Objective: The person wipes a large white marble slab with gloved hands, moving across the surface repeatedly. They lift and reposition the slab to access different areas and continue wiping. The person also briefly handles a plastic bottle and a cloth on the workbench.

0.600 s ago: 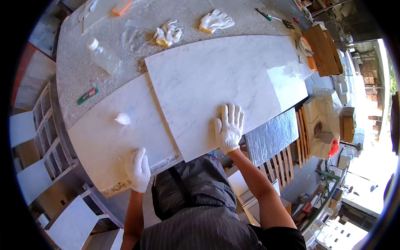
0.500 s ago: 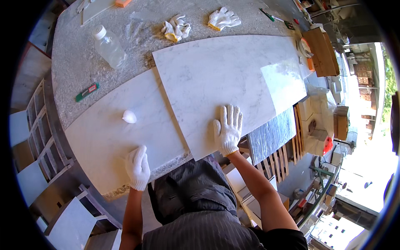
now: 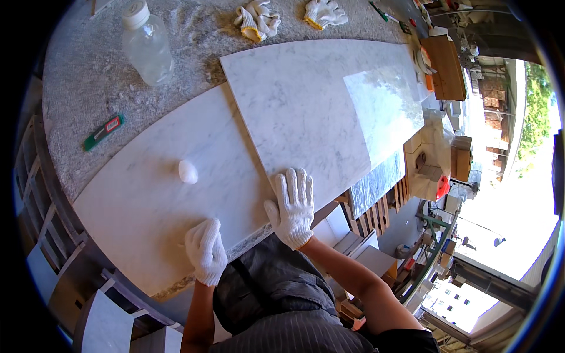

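Observation:
My right hand (image 3: pixel 291 207), in a white knitted glove, lies flat with spread fingers over the near left corner of the upper white, grey-veined stone slab (image 3: pixel 300 117). That slab overlaps the lower pale slab (image 3: pixel 138 215), which lies to its left. Near the lower slab's front edge rests my left hand (image 3: pixel 206 252), also gloved. Its fingers are curled together, and what they hold, if anything, is hidden. A small white egg-shaped thing (image 3: pixel 188 172) sits on the lower slab, beyond my left hand and apart from it.
On the dusty grey tabletop (image 3: pixel 82 82) stand a clear bottle with a white cap (image 3: pixel 147 47) and a green flat tool (image 3: pixel 104 132). Two white gloves (image 3: pixel 325 13) lie at the back. Wooden pallet slats (image 3: pixel 371 217) and a cardboard box (image 3: pixel 442 67) are at right.
My right hand has shifted left across the upper slab to its near corner. My left hand's fingers look more curled. The whole view has turned and shifted a little.

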Available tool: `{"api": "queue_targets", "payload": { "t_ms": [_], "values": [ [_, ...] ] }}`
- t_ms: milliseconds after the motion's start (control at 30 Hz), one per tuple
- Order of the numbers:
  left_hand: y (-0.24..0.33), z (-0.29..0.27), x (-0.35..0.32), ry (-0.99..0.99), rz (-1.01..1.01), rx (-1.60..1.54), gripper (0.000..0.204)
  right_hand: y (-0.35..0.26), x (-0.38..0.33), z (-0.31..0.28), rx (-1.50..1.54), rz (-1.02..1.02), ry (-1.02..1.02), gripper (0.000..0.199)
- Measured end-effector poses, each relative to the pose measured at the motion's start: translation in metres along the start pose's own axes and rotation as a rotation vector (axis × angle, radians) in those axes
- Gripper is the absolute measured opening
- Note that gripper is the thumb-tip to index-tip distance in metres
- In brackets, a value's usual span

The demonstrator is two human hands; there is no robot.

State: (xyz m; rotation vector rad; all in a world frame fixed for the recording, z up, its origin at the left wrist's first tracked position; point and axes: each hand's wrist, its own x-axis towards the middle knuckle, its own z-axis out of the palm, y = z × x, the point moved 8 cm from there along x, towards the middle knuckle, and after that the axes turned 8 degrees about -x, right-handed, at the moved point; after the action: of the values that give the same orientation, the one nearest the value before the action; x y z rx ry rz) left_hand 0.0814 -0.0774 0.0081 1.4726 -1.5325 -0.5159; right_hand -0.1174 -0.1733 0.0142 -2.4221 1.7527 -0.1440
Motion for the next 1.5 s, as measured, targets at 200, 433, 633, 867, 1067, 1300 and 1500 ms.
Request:
{"api": "queue_targets", "payload": {
  "t_ms": [200,433,633,867,1067,1300,1500],
  "values": [
    [-0.006,-0.002,-0.001,-0.029,-0.037,0.013,0.032,0.012,0.007,0.004,0.011,-0.067,-0.097,0.065],
    [-0.001,0.001,0.001,-0.042,-0.038,-0.013,0.034,0.178,0.096,0.004,-0.204,0.155,0.01,0.059],
    [0.003,0.003,0.007,-0.062,0.0,-0.016,0.037,0.272,0.216,0.008,-0.309,0.594,-0.061,0.068],
    [0.005,0.005,0.006,-0.075,-0.021,0.036,0.036,0.023,0.26,0.025,-0.13,-0.194,0.183,0.064],
    [-0.002,0.003,0.001,-0.076,-0.055,0.027,0.031,-0.042,0.176,0.016,0.202,-0.638,-0.021,0.059],
    [0.002,0.005,0.003,-0.062,-0.066,-0.014,0.031,0.117,0.21,-0.003,-0.113,-0.111,0.169,0.054],
    [0.068,0.062,0.071,-0.134,0.132,-0.184,0.035,0.153,0.236,0.004,-0.204,0.078,0.181,0.055]
  ]
}}
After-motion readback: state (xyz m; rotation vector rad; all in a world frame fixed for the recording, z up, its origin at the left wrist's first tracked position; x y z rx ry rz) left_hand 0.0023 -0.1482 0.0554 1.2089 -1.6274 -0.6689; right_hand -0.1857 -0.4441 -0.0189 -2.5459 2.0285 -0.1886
